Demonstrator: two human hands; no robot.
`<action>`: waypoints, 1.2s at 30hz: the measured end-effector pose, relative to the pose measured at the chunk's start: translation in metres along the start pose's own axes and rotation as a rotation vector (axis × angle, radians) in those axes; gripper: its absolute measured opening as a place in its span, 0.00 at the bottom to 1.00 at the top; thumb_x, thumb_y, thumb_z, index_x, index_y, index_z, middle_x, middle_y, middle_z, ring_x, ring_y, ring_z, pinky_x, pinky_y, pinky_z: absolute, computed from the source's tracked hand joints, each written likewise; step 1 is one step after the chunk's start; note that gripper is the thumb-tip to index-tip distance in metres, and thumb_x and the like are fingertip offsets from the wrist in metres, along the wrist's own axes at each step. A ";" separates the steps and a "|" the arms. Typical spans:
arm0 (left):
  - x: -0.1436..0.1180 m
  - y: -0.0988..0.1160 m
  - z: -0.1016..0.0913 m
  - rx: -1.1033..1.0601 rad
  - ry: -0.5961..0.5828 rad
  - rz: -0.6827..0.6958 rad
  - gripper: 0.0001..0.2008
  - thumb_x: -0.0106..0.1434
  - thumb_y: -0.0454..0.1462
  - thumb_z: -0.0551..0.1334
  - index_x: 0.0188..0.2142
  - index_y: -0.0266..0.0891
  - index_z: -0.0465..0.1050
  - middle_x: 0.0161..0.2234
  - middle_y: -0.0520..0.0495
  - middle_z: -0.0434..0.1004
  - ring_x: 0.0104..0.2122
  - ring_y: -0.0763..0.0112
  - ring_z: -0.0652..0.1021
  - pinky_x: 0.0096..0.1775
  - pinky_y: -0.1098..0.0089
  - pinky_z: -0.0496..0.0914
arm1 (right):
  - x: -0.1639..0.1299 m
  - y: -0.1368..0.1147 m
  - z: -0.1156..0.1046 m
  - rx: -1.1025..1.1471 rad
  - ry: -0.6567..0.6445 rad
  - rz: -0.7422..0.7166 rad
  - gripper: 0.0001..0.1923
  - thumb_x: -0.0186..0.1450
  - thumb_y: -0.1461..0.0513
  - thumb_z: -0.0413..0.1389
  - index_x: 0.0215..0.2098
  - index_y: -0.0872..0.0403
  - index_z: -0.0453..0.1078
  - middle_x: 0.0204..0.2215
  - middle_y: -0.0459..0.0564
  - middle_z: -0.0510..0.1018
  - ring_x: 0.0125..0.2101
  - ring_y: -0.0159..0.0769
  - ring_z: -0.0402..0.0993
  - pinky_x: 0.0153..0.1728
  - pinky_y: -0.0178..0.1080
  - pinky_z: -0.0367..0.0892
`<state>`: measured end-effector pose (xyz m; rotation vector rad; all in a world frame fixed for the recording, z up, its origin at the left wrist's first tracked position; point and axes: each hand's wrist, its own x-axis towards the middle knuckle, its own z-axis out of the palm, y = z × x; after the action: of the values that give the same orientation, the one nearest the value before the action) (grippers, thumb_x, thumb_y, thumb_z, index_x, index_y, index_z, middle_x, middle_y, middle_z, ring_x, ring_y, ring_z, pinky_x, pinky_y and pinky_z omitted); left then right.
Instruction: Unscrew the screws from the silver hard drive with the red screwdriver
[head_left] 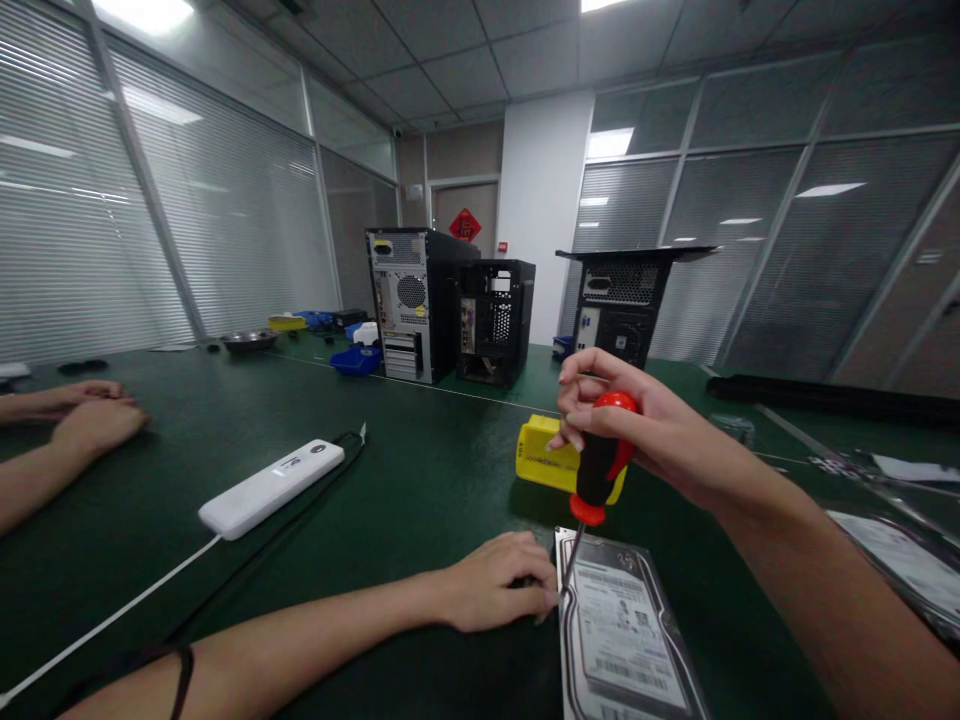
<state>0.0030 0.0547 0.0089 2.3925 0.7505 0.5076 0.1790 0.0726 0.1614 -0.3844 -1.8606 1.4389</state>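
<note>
Down at the near edge of the counter (420, 480) lies the hard drive (626, 640), flat, label up, and the tip of the screwdriver (598, 465) is planted right at its near-left corner, shaft almost upright. The right hand (637, 425) has its grip wrapped shut around the red-and-black handle, fingers curled over the rounded red cap, a hold that looks made for pressing down while turning. The left hand (499, 580) lies flat on the green surface with its fingertips touching the drive's left edge, just beside the tip, apparently bracing the drive so it cannot slide; that grip is not clamped on anything, the fingers loosely curled and resting. Just beyond the drive sits a yellow box (544, 455), partly hidden behind the handle. Farther left, a white power strip (271, 487) lies on the counter with its cable trailing toward the near edge. At the far left another person's hands (90, 415) rest folded on the surface, well apart from the work. At the back stand three computer cases (450, 305), rear panels facing this way, with small blue and yellow bins and a metal bowl (249, 341) near them. More flat parts lie at the right edge, too blurred to name.
</note>
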 end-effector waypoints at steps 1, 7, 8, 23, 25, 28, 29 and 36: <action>0.000 0.000 0.000 -0.001 0.000 -0.001 0.15 0.67 0.38 0.54 0.24 0.39 0.65 0.27 0.53 0.69 0.34 0.69 0.68 0.41 0.71 0.60 | 0.000 0.001 0.001 0.009 0.005 -0.012 0.11 0.61 0.70 0.54 0.39 0.52 0.62 0.26 0.38 0.64 0.26 0.24 0.68 0.32 0.33 0.69; 0.000 0.000 0.001 -0.014 0.009 -0.017 0.16 0.67 0.39 0.54 0.23 0.39 0.65 0.27 0.52 0.69 0.34 0.69 0.68 0.41 0.71 0.60 | 0.006 0.010 0.010 0.115 0.034 -0.101 0.11 0.56 0.70 0.53 0.36 0.52 0.63 0.24 0.38 0.64 0.21 0.24 0.64 0.22 0.31 0.68; 0.000 0.000 0.001 -0.020 0.013 -0.015 0.15 0.67 0.38 0.54 0.23 0.39 0.65 0.27 0.52 0.68 0.34 0.69 0.68 0.41 0.71 0.60 | 0.007 0.012 0.011 0.135 0.047 -0.119 0.10 0.55 0.70 0.53 0.35 0.52 0.63 0.23 0.38 0.63 0.20 0.24 0.62 0.19 0.30 0.66; -0.001 -0.001 0.001 -0.032 0.007 -0.004 0.13 0.65 0.35 0.56 0.23 0.39 0.65 0.27 0.53 0.68 0.35 0.70 0.68 0.42 0.72 0.59 | 0.009 0.021 0.011 0.270 0.018 -0.259 0.09 0.50 0.70 0.53 0.29 0.52 0.65 0.24 0.41 0.60 0.20 0.26 0.55 0.11 0.24 0.57; 0.000 -0.001 0.001 -0.014 0.004 -0.014 0.13 0.66 0.35 0.55 0.23 0.39 0.65 0.27 0.53 0.68 0.35 0.69 0.68 0.42 0.71 0.59 | 0.008 0.021 0.011 0.300 0.002 -0.266 0.09 0.50 0.70 0.53 0.29 0.52 0.66 0.23 0.42 0.60 0.20 0.26 0.54 0.10 0.23 0.57; 0.000 -0.002 0.002 0.000 -0.009 -0.021 0.14 0.66 0.35 0.55 0.23 0.39 0.65 0.27 0.53 0.69 0.35 0.70 0.68 0.42 0.72 0.59 | 0.008 0.021 0.010 0.317 -0.012 -0.256 0.09 0.49 0.70 0.53 0.28 0.52 0.67 0.22 0.42 0.61 0.19 0.26 0.54 0.10 0.23 0.57; 0.000 -0.003 0.002 0.001 -0.013 -0.021 0.14 0.66 0.35 0.55 0.23 0.39 0.65 0.28 0.53 0.69 0.35 0.70 0.68 0.42 0.72 0.59 | 0.009 0.021 0.010 0.318 -0.018 -0.256 0.09 0.49 0.70 0.53 0.28 0.53 0.67 0.22 0.42 0.61 0.19 0.26 0.54 0.09 0.23 0.57; -0.001 -0.004 0.002 0.008 -0.006 0.004 0.12 0.66 0.32 0.57 0.24 0.38 0.66 0.27 0.55 0.68 0.34 0.72 0.67 0.41 0.74 0.59 | 0.008 0.021 0.010 0.332 -0.022 -0.254 0.09 0.49 0.70 0.53 0.29 0.53 0.69 0.21 0.43 0.62 0.19 0.26 0.56 0.08 0.23 0.58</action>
<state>0.0021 0.0560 0.0052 2.4022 0.7471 0.4996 0.1621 0.0779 0.1439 0.0293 -1.5826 1.5413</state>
